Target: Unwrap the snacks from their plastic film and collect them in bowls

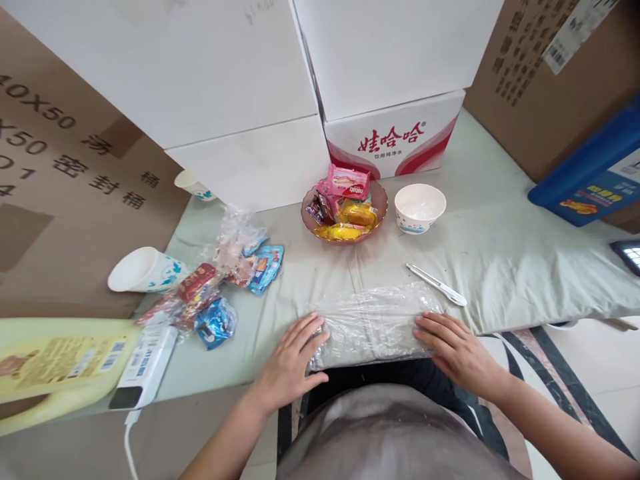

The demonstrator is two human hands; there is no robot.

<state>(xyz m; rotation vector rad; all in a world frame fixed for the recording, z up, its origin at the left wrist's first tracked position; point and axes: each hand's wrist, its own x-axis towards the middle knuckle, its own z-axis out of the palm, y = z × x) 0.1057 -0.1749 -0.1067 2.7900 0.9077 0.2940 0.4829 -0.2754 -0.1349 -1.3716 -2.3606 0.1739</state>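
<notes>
**Clear plastic sheet flattened at the near edge, both hands on it**

Stacked cartons, white and brown, wall in the back of a counter (500,247) covered with a pale green cloth. Your left hand (293,360) lies open, palm down, fingers spread on the left end of a clear plastic sheet (373,320). Your right hand (457,350) lies open and flat on the right end. Neither hand grips; both press.

The sheet sits at the near edge of the counter, directly in front of you, wrinkled and glossy. Whether it is a bag or loose film cannot be told from this view.

Handling judgement: the sheet looks very light, limp and slippery, with no stiffness of its own. It will likely slide on the cloth and cling to itself. Take hold at the ends or corners, pinching between thumb and fingertips, rather than at the middle.

Nearby items noted:
- A white-handled knife (436,285) lies just beyond the sheet, near your right hand.
- A reddish glass bowl (377,200) holds wrapped snacks; a white bowl (420,208) stands beside it.
- A pile of snack packets (220,293) lies to the left, with a paper cup (145,270) on its side beyond them.
- A yellow jug (55,367) rests at the far left.
</notes>
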